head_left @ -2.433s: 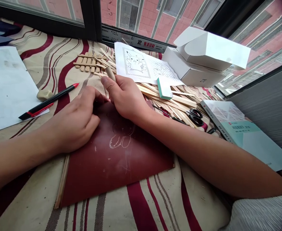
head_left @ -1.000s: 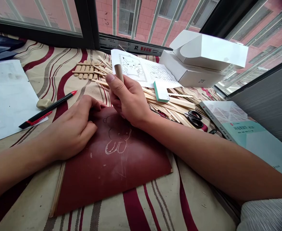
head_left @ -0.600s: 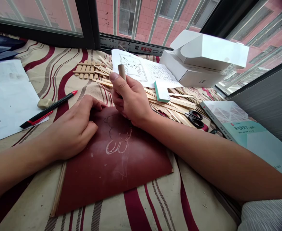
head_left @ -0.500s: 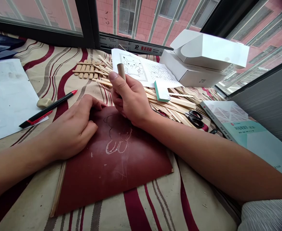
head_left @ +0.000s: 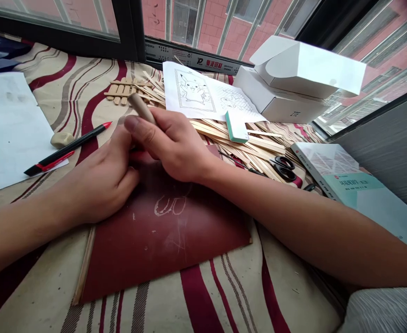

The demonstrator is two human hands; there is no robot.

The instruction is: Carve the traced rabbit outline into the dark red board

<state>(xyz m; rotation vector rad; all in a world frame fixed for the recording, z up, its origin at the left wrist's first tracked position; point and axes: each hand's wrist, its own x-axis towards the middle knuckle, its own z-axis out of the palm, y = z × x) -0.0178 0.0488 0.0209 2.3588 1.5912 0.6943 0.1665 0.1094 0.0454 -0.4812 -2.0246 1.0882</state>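
Right hand (head_left: 170, 148) closed around a pale tan cylindrical rod (head_left: 141, 107); fingers and thumb wrap its lower half, upper end standing clear beyond the far edge of a flat dark red board (head_left: 161, 245). Left hand (head_left: 101, 182) rests at the board's far-left corner, fingers loosely curled, holding nothing visible. Rod looks light, stiff and smooth; best held around its middle. Beyond the board: a heap of flat pale wooden sticks (head_left: 245, 148) and a white printed sheet with cartoon outlines (head_left: 192, 88). Left of the board: a black-and-red marker (head_left: 67, 155).
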